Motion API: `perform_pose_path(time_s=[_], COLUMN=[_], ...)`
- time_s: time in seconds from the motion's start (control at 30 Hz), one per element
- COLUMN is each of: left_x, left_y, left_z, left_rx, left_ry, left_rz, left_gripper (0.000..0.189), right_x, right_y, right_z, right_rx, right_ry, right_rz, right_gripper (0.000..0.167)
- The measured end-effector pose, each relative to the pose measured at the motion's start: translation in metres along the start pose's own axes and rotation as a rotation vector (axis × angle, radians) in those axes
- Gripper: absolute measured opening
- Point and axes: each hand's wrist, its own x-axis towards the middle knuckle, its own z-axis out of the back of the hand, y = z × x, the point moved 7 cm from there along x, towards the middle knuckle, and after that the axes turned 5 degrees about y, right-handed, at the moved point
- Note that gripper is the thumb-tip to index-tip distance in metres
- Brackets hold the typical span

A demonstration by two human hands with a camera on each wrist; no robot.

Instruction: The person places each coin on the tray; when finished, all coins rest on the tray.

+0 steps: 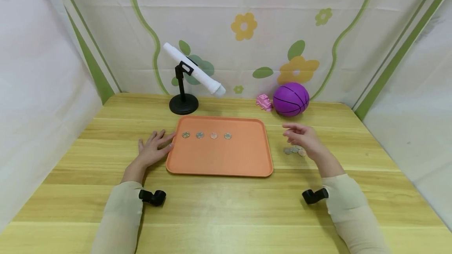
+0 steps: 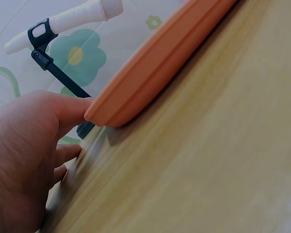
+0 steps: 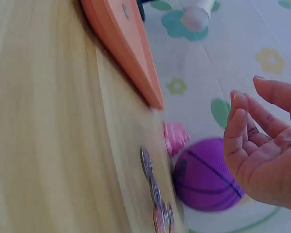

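An orange tray [image 1: 243, 156] lies on the wooden table, with a row of several coins [image 1: 199, 135] across its upper left part. My left hand [image 1: 155, 150] rests on the table beside the tray, its fingertips at the left rim. In the left wrist view, a finger of the left hand [image 2: 29, 141] meets the tray's corner [image 2: 131, 87]. My right hand [image 1: 304, 139] is raised over a small cluster of loose coins [image 1: 294, 149] right of the tray. Seen from the right wrist, the right hand [image 3: 266, 145] has loosely bent fingers with nothing between them, above the coins [image 3: 155, 191].
Behind the tray, a white microphone [image 1: 194, 69] is clipped in a black stand [image 1: 183, 104]. A purple basketball [image 1: 291, 99] and a small pink toy [image 1: 264, 102] sit at the table's back edge, before a flowered cloth backdrop [image 1: 219, 22].
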Motion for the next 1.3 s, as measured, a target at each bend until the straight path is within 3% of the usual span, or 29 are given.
perform_pose_path(time_s=[0.13, 0.37, 0.7, 0.97, 1.3], left_x=[-0.001, -0.001, -0.002, -0.001, 0.001], left_y=[0.0, 0.003, 0.003, 0.0, 0.0], left_z=[0.001, 0.001, 0.002, 0.002, 0.0], left_rx=[-0.005, -0.014, -0.012, -0.014, -0.024], left_ry=[0.002, -0.002, -0.002, 0.003, 0.0], left_rz=[0.0, 0.0, 0.003, 0.001, -0.008], left_gripper=[0.051, 0.051, 0.051, 0.051, 0.051], right_x=[-0.016, -0.036, -0.041, -0.04, -0.04], right_y=[-0.006, -0.029, -0.064, -0.069, -0.068], right_z=[0.022, 0.044, 0.056, 0.057, 0.053], right_rx=[-0.078, -0.208, -0.255, -0.457, -0.589], right_ry=[-0.032, -0.082, -0.138, -0.204, -0.193], right_rz=[-0.005, -0.084, -0.206, -0.152, -0.148], right_gripper=[0.039, 0.035, 0.044, 0.042, 0.035])
